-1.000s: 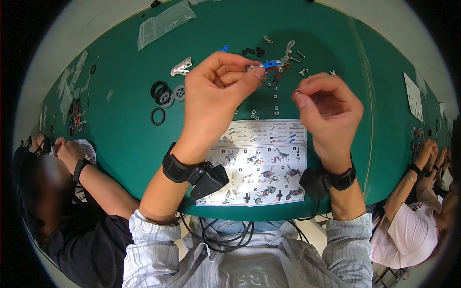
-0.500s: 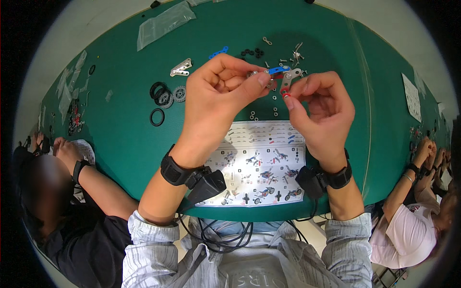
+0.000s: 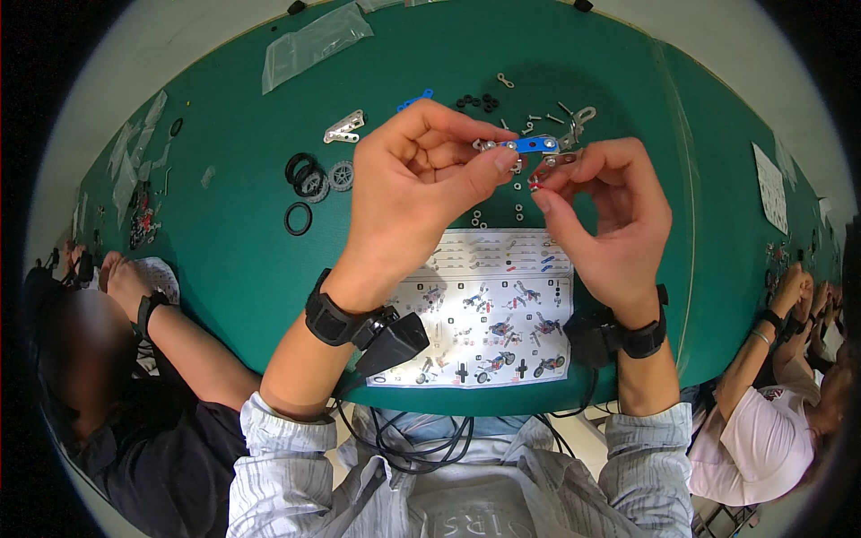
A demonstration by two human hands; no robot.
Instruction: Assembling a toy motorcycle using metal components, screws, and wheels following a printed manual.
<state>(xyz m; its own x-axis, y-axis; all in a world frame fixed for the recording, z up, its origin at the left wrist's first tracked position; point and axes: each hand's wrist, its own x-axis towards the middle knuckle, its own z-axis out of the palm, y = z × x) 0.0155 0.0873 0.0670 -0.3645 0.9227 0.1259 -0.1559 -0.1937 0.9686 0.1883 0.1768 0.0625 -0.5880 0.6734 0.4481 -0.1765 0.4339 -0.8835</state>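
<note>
A small metal model assembly hangs above the table between my hands, made of a blue perforated strip (image 3: 533, 145) bolted to silver perforated strips (image 3: 576, 125). My left hand (image 3: 404, 193) is closed on its left end, thumb and fingers pinching it. At the lower right, my right hand (image 3: 619, 215) pinches a small red part (image 3: 536, 185) between thumb and index finger. That part seems to belong to the same assembly, though the fingers partly cover the joint. Under the forearms lies a printed instruction sheet (image 3: 475, 309) with pictures of build steps.
Black rubber rings (image 3: 298, 218) and grey wheels (image 3: 341, 176) lie left of my left hand, near a silver bracket (image 3: 344, 127). Black small parts (image 3: 477, 102), loose nuts (image 3: 518, 212) and screws lie around the assembly. A clear plastic bag (image 3: 314, 45) rests farther back. Co-workers sit on both sides.
The assembly has been turned in my hands: its blue strip now faces up more fully, and a silver strip points to the upper right. Both hands keep their pinch, the right shifted slightly rightward.
</note>
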